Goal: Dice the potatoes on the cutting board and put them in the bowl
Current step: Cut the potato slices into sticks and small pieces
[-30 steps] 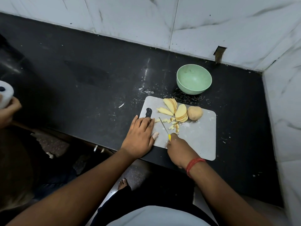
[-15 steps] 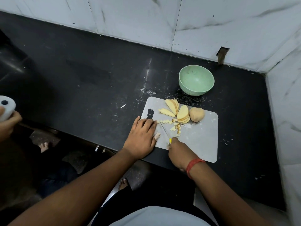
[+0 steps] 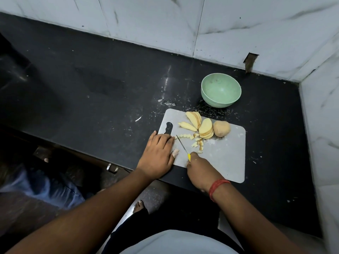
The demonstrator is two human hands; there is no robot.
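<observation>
Since raw potato is firm but wet-cut and slick, the diced bits [image 3: 196, 142] mid cutting board [image 3: 223, 162] prob scatter easily, so best scooped w/ blade or cupped fingers, while slices [image 3: 205, 128] & uncut piece [image 3: 221, 128] sit at the far edge near the empty green bowl [image 3: 221, 92]. Left hand [image 3: 157, 156] lies flat, fingers straight & together, pressing the board's left end; right hand [image 3: 200, 168] is curled round the yellow-handled knife [image 3: 182, 145], blade angled away-left, tip by the row of cubes.
</observation>
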